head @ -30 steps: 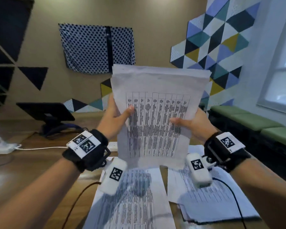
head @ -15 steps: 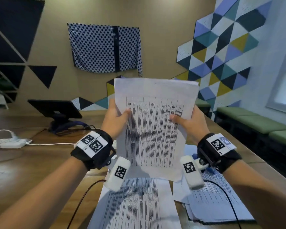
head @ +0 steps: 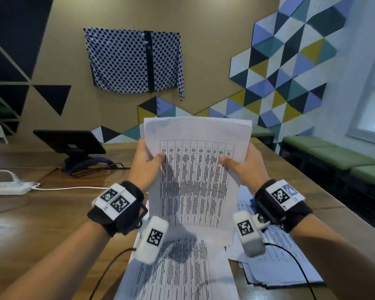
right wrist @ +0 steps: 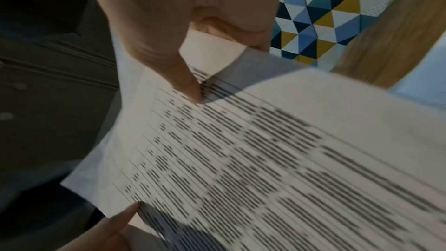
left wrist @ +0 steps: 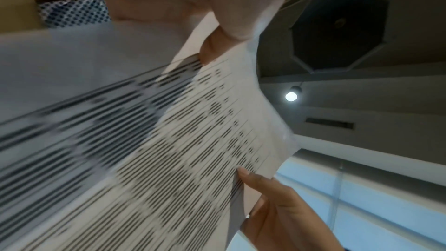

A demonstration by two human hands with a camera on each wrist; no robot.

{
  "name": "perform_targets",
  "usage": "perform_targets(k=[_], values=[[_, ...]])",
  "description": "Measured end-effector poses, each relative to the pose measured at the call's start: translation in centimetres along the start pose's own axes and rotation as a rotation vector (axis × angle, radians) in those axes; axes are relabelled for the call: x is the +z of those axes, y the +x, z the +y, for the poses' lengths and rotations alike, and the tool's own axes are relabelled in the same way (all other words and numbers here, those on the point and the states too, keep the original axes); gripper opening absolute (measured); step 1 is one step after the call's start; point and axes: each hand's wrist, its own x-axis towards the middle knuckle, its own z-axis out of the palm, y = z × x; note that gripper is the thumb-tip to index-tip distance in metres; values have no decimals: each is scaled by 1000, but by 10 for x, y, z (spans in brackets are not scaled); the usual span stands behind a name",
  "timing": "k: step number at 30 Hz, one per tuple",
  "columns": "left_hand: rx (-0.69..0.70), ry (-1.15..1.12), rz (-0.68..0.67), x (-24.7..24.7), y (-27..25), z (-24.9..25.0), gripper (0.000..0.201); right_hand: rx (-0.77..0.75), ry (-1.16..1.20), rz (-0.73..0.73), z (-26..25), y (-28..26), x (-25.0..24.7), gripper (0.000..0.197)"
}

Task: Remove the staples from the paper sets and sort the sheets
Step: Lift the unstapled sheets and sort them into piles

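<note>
The head camera looks forward and down over both forearms at a printed sheet [head: 195,182] held upright above a wooden table [head: 41,213], walls beyond. The left wrist camera, tight beneath the left hand [left wrist: 193,7], faces up toward the ceiling. The right wrist camera sits equally close. All three share the sheet.

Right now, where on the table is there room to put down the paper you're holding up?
Bare wood lies left of the front sheets, below the white cable, and along the table's right edge. The middle is crowded: the front sheets, and the stack beside them on the right.
</note>
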Motion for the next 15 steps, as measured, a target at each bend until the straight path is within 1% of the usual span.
perform_targets(k=[2,4,6,8,10,11,13,15], values=[[-55,19,-18,3,-8,-16,28,49,-63,-63,16,-7,2,41],[-64,41,-30,5,-9,-22,23,70,-102,-109,24,-9,2,47],[-62,54,-33,8,-6,-21,27,60,-149,-135,26,-6,-1,49],[-58,47,-31,10,-3,-19,32,79,-139,-164,28,-1,-6,48],[-51,57,-29,11,-2,-20,34,118,-113,-226,32,2,-13,45],[-46,67,-25,11,-1,-22,34,130,-152,-267,37,5,-19,48],[-30,80,-8,12,-1,-25,34,128,-427,-309,55,17,-33,51],[-28,83,4,12,0,-29,32,152,-802,-330,81,28,-47,52]])
